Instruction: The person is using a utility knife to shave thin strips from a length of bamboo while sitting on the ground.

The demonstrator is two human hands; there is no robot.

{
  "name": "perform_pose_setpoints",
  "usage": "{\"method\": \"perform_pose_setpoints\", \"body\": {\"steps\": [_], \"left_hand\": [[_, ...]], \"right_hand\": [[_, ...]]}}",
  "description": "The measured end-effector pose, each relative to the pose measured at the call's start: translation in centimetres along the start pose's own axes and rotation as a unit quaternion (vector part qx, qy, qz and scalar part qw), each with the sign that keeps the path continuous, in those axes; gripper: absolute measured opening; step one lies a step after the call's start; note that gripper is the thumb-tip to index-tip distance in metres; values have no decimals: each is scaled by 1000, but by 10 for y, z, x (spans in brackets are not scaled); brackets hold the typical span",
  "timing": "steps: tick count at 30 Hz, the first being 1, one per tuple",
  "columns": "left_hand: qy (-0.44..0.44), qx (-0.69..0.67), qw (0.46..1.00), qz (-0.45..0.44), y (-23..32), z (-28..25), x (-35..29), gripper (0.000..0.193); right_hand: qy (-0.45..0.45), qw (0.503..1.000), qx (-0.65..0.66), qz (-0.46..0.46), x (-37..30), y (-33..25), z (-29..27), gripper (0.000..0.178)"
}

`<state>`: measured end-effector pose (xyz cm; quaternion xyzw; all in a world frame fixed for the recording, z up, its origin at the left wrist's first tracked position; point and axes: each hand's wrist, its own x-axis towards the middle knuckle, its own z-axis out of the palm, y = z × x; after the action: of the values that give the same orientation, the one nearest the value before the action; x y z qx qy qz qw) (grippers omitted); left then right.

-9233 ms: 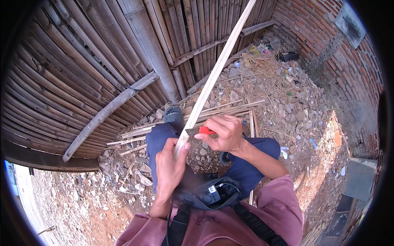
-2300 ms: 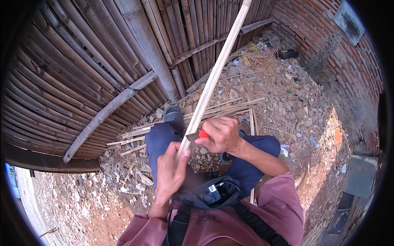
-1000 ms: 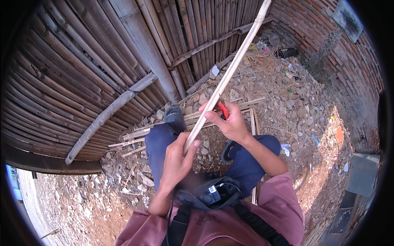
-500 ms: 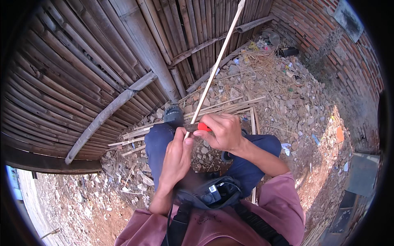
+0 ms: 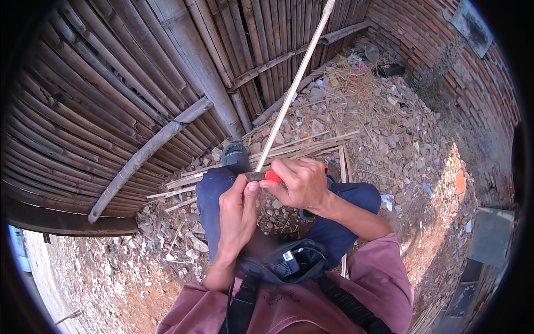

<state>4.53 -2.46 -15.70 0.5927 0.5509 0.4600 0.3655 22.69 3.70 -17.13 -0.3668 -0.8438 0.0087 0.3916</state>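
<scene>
My left hand [image 5: 236,214] is closed, with thumb and fingers pinching the near end of a long, pale bamboo strip [image 5: 293,92]. The strip slants up and away to the right, in front of the bamboo wall. My right hand [image 5: 303,183] is wrapped round the red handle of a knife [image 5: 272,176]. Its short, dark blade lies across the strip's near end, right by my left thumb. The strip's very tip is hidden behind the blade and fingers. Both hands are above the gap between my knees.
Several split bamboo strips [image 5: 303,148] lie on the rubble beyond my knees. A bamboo wall [image 5: 111,106] rises at the left, a brick wall [image 5: 445,61] at the right. An open dark pouch [image 5: 289,261] rests at my waist. Stones and litter cover the ground.
The knife has slid slightly toward me along the strip, and its blade now covers the near end that showed below it before. The left hand has shifted only a little.
</scene>
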Motion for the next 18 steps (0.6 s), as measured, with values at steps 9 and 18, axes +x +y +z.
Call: {"method": "perform_pose_setpoints", "body": {"steps": [9,18], "left_hand": [[36,13,999,23,3,0,1,26],[54,18,998,17,1,1,2,23]], "right_hand": [[18,999,-36,-7,-2,0,2,50],[8,997,-81,-11,-1,0,-2,49]]}}
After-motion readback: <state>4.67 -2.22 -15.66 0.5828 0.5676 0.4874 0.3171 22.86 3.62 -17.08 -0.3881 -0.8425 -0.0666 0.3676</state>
